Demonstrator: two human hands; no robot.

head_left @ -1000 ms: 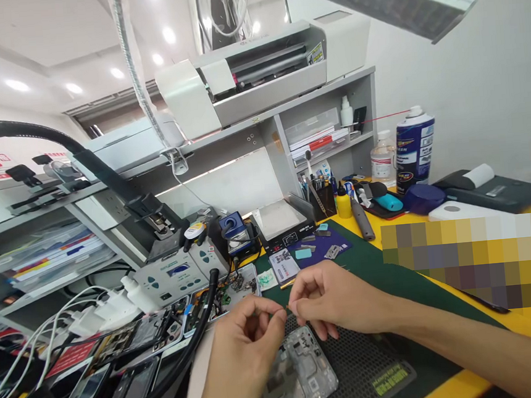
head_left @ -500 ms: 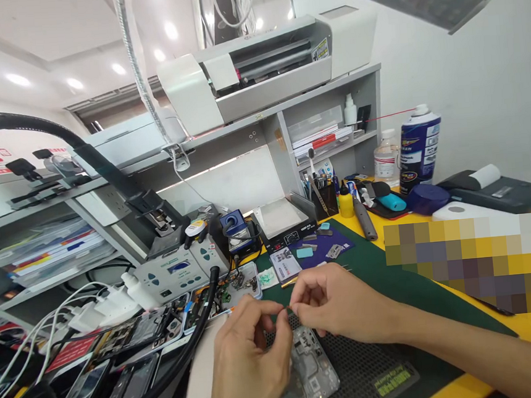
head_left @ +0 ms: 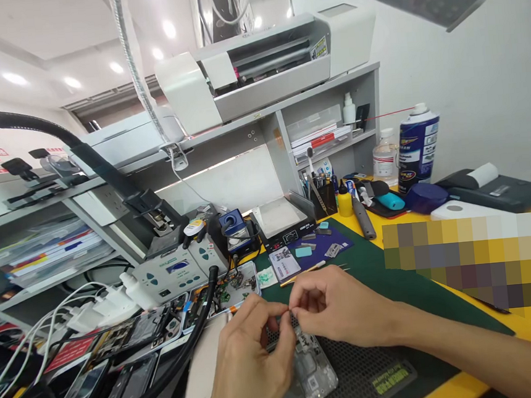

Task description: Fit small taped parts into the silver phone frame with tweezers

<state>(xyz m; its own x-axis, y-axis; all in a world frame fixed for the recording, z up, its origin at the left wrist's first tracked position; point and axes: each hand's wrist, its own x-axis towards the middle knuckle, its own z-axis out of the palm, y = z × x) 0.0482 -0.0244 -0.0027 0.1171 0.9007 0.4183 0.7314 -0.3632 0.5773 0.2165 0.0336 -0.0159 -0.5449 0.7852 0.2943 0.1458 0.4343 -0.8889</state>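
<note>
The left grip [head_left: 256, 356] is showing as a bare, slim-fingered hand. The right grip [head_left: 333, 307] is going equally bare, its narrow wrist [head_left: 392, 324] running into a smooth forearm [head_left: 468, 345] that is widening gently (uncovered as far as the view is reaching).

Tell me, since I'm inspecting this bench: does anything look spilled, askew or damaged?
Nothing looks spilled. The parts tray looks untidy: its small components lie jumbled. Damage can't be judged where the left hand hides the phone frame, or under the pixelated patch.
</note>
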